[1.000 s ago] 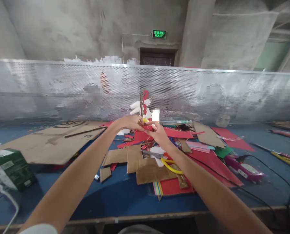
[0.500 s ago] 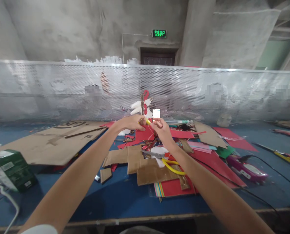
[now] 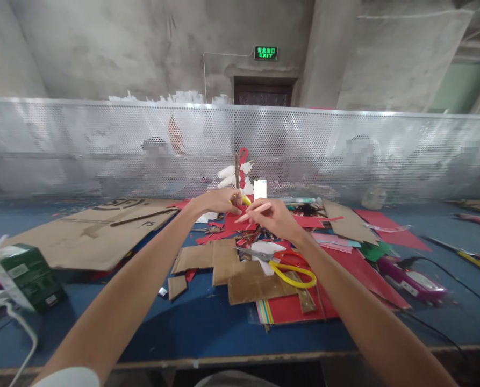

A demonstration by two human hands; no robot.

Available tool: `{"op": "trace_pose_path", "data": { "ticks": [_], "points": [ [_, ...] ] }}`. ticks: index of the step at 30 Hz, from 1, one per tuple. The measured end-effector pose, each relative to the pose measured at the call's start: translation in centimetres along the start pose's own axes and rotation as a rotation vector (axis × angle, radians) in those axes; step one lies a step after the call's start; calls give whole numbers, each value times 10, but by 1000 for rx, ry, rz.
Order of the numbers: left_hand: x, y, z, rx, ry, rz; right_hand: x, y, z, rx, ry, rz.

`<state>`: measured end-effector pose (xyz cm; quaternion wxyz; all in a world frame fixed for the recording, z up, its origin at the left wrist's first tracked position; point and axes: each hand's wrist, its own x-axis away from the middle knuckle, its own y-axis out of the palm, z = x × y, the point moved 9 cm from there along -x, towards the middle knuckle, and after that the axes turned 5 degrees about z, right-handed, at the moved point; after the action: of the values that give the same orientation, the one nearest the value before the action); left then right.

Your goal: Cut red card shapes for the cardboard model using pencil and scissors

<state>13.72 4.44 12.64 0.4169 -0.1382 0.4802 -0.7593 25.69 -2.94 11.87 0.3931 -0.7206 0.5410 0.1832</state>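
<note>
Both my arms reach out over a blue table (image 3: 207,322) strewn with paper and cardboard. My left hand (image 3: 215,202) is closed on a small yellow thing beside a piece of red paper (image 3: 234,222). My right hand (image 3: 272,216) is just to its right with the index finger stretched toward the left hand, and nothing shows in it. Behind the hands stands a red and white paper figure on a stick (image 3: 240,172), next to a lit phone (image 3: 259,189). Yellow-handled scissors (image 3: 288,267) lie on cardboard scraps under my right forearm.
A large cardboard sheet (image 3: 94,231) lies at the left, a green box (image 3: 28,277) at the near left edge. Red sheets (image 3: 369,269), a purple tool (image 3: 413,279) with a black cable lie at the right. A perforated metal screen (image 3: 102,145) closes the table's far side.
My right hand has let go of the red paper and drawn slightly right, its fingers now stretched out. The left hand has stayed in place.
</note>
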Motion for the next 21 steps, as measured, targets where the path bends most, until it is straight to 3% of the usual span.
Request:
{"op": "trace_pose_path", "data": {
  "ticks": [4,9,21],
  "points": [
    [1,1,2,-5,6,-14,2,16,-6,218,-75,-26],
    [1,1,3,6,15,-17,3,21,-5,329,-123,-49],
    [3,2,9,46,19,-22,2,26,-1,333,-124,-60]
  ]
}}
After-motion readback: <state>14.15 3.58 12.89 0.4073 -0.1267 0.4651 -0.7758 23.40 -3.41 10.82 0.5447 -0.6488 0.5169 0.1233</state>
